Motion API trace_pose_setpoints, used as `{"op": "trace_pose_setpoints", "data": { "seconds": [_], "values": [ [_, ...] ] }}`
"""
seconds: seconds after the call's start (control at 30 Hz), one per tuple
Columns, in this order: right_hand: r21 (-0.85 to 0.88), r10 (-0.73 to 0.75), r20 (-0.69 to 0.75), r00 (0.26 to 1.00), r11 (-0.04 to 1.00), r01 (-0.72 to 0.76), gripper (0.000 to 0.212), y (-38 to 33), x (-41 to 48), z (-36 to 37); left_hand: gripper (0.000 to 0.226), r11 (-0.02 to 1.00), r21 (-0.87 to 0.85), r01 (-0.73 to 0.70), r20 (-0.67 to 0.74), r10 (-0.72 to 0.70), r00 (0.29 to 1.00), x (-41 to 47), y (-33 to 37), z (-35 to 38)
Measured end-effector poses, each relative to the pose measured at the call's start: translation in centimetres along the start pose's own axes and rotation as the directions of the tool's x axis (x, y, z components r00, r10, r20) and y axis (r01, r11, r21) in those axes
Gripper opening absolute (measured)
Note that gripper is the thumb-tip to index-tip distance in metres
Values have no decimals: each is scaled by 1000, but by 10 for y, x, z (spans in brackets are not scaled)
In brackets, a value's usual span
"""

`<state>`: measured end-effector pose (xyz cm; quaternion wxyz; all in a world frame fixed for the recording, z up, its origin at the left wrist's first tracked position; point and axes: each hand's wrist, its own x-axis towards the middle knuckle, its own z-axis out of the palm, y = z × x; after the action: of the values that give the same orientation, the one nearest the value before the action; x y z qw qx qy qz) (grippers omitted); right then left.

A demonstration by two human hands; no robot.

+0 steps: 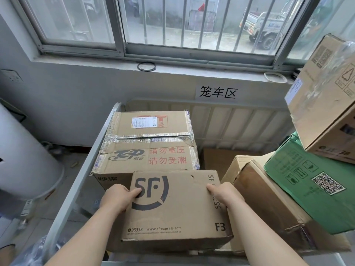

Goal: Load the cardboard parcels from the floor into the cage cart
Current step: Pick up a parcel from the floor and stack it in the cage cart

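A brown SF-printed parcel (178, 210) is at the front of the grey cage cart (76, 181), held above its near rail. My left hand (117, 196) grips its left edge and my right hand (224, 194) grips its right edge. Behind it inside the cart stands a large taped parcel (149, 143) with red print. To the right lie a plain brown parcel (269, 206), a green box (311, 185) on top of it, and a taped brown box (324, 104) stacked highest.
The cart stands against a grey wall under a barred window (172, 25), with a paper sign (217, 92) on the wall. A white cylinder (23, 156) stands on the floor at the left. Bare cart floor (215, 162) shows between the parcels.
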<state>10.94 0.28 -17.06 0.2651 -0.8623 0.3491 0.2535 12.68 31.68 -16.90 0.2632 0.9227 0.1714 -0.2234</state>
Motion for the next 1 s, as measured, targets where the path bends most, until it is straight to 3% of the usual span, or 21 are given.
{"op": "trace_pose_setpoints", "data": {
  "seconds": [0.13, 0.27, 0.37, 0.57, 0.77, 0.9, 1.0],
  "values": [
    [-29, -34, -64, 997, 999, 32, 45, -10, -1, -3, 47, 1000, 13, -11, -1, 11, 1000, 5, 1, -6],
    [-22, -94, -158, 983, 996, 92, 67, -39, -7, -7, 45, 997, 63, -52, -97, 58, 994, 12, 12, -21],
    [-15, -191, -193, 962, 981, 192, 67, -68, -10, -10, 41, 997, 24, -80, -160, 83, 984, 23, 26, -36],
    [-38, -280, -237, 930, 959, 279, 67, -129, 2, -6, 66, 980, -112, -165, -274, 129, 953, 65, 40, -71],
    [-29, -209, -241, 948, 978, 208, 65, -176, 37, 4, 72, 999, -50, 3, -226, -14, 974, 139, 19, -99],
    [32, -82, -208, 975, 995, 90, 74, -182, 64, 10, 92, 982, -101, 162, -109, -173, 979, 178, -3, -96],
    [97, 13, -147, 989, 995, 1, 80, -176, 84, 15, 94, 964, -114, 241, -49, -247, 968, 197, -12, -90]
  ]
}}
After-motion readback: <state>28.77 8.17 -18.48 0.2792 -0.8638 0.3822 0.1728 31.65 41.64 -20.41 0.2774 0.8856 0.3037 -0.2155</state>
